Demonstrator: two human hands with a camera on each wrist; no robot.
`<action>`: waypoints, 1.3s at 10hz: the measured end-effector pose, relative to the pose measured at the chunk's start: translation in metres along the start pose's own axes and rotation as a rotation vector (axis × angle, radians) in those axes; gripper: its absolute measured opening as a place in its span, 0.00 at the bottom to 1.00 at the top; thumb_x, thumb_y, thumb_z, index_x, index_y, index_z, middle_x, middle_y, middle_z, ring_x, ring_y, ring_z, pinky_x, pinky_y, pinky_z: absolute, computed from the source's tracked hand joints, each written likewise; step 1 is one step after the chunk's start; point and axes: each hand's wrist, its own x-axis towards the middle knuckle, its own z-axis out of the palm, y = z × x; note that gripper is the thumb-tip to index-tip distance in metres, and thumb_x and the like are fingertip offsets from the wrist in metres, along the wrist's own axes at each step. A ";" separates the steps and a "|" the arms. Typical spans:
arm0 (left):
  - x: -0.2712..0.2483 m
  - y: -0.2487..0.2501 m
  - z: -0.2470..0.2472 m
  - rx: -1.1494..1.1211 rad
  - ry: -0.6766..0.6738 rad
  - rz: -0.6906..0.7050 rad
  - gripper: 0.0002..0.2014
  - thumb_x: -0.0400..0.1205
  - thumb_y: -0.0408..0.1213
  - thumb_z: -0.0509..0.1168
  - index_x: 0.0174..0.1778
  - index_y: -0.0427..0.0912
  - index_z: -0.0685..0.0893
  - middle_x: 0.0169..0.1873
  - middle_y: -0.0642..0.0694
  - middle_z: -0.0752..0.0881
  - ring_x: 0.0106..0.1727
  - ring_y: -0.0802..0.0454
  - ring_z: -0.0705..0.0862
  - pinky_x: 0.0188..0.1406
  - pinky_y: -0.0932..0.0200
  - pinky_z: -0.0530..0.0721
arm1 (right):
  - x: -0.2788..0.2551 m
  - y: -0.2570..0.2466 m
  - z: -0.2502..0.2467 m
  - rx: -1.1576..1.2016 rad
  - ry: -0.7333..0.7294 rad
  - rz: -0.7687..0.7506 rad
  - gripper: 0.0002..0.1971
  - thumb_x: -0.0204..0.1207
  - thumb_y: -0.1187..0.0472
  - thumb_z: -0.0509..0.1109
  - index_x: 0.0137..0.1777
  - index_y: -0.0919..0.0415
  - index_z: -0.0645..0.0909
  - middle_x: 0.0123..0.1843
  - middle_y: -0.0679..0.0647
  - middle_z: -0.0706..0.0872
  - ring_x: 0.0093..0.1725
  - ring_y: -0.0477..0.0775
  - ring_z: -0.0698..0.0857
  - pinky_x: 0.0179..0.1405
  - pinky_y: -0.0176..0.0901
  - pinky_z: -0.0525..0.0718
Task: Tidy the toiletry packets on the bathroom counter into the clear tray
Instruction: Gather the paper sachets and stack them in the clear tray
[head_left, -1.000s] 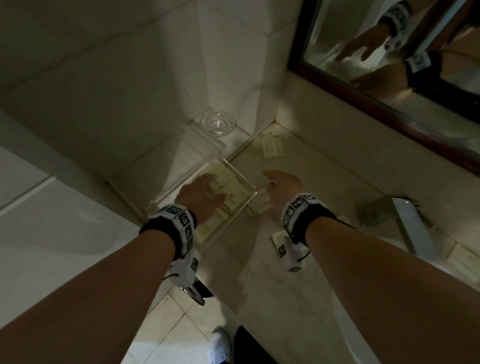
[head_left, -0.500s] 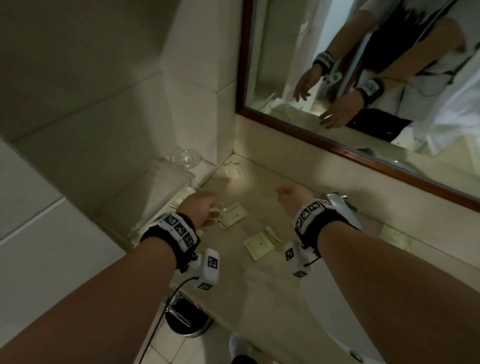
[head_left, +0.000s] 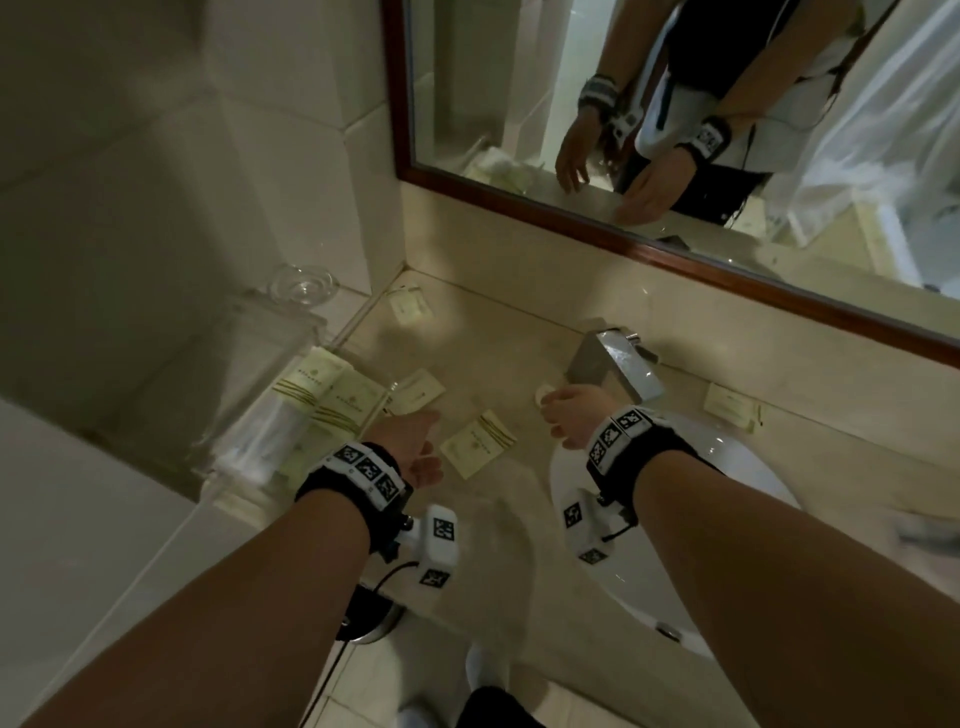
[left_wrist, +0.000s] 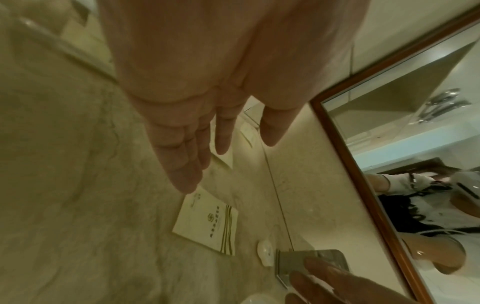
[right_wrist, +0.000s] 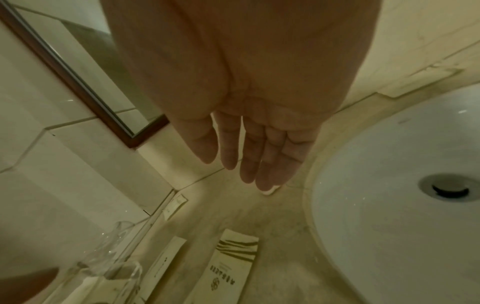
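The clear tray (head_left: 228, 447) stands at the counter's left end with several cream packets (head_left: 332, 395) lying in it. Loose on the counter are a striped packet (head_left: 478, 441) between my hands, a plain one (head_left: 418, 392) by the tray, one in the back corner (head_left: 410, 306), and one right of the tap (head_left: 730, 405). My left hand (head_left: 415, 436) hovers open beside the tray, its straight fingers (left_wrist: 187, 181) above the striped packet (left_wrist: 207, 224). My right hand (head_left: 563, 415) is open and empty, its fingertips (right_wrist: 262, 183) over a small white piece (right_wrist: 270, 191).
A chrome tap (head_left: 618, 369) and white sink (head_left: 727, 519) with its drain (right_wrist: 450, 189) lie to the right. A small glass dish (head_left: 304, 283) sits behind the tray. A wood-framed mirror (head_left: 675, 260) runs along the back wall. Tiled wall closes the left side.
My left hand came out of the tray and moved right over the counter, empty. My right hand shifted right toward the tap. The head view swung up and to the right.
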 end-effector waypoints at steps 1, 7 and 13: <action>0.013 -0.009 0.007 -0.057 0.022 -0.085 0.10 0.85 0.44 0.67 0.50 0.40 0.80 0.45 0.37 0.77 0.38 0.42 0.76 0.49 0.44 0.85 | 0.012 0.006 0.009 0.050 -0.063 0.045 0.11 0.81 0.64 0.70 0.62 0.59 0.85 0.49 0.58 0.86 0.46 0.59 0.86 0.51 0.54 0.87; 0.049 -0.018 0.030 -0.139 0.081 -0.110 0.10 0.84 0.39 0.68 0.48 0.33 0.81 0.47 0.35 0.86 0.47 0.38 0.87 0.50 0.44 0.88 | 0.065 0.014 0.041 0.097 -0.236 0.155 0.07 0.79 0.62 0.71 0.41 0.53 0.78 0.44 0.54 0.85 0.42 0.53 0.88 0.47 0.47 0.91; 0.049 -0.027 0.042 0.044 -0.032 -0.038 0.05 0.82 0.26 0.70 0.45 0.38 0.82 0.43 0.34 0.87 0.42 0.40 0.88 0.42 0.49 0.91 | 0.077 0.013 0.051 -0.050 -0.264 0.076 0.16 0.80 0.59 0.72 0.66 0.66 0.84 0.43 0.54 0.86 0.40 0.53 0.87 0.37 0.47 0.88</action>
